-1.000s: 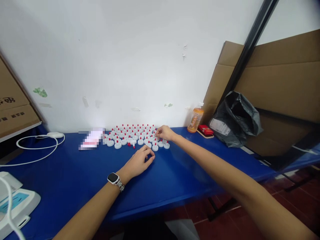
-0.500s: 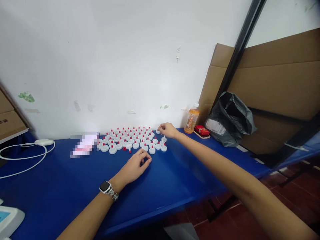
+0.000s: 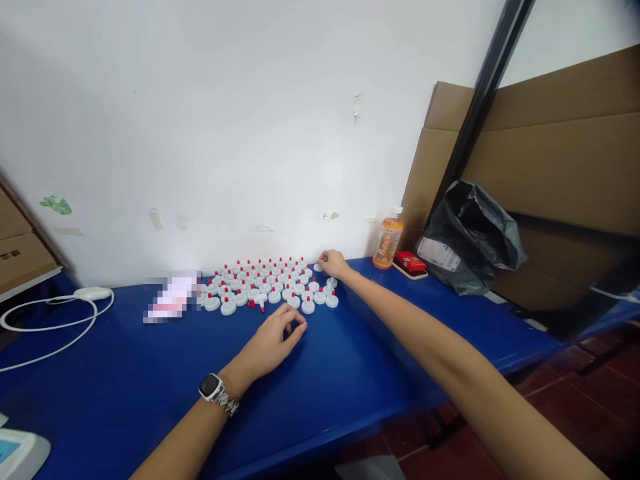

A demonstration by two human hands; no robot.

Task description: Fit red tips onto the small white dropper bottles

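Note:
On the blue tabletop (image 3: pixel 350 373) stands a cluster of white round nozzle caps (image 3: pixel 229 307), most with small red tips. At the cluster's back right corner, my right hand (image 3: pixel 333 263) pinches the top of a white nozzle cap (image 3: pixel 318 268); the fingers hide its tip. My left hand (image 3: pixel 275 337) rests on the table in front of the cluster, fingers loosely curled and a gap showing beside the thumb, with nothing seen in it. Between the left hand and the caps lies one white nozzle cap on its side (image 3: pixel 261 300), beside loose red tips (image 3: pixel 251 304).
An orange drink bottle (image 3: pixel 389 241) and a red box (image 3: pixel 410 261) stand right of the cluster, beside a grey plastic bag (image 3: pixel 463 247). A blurred-out pink item (image 3: pixel 173 298) lies to the left. A white cable (image 3: pixel 50 329) curls at far left.
The view has shifted slightly. My right hand stays at the same back-corner cap, fingers still at its top. The left hand keeps its place and shape.

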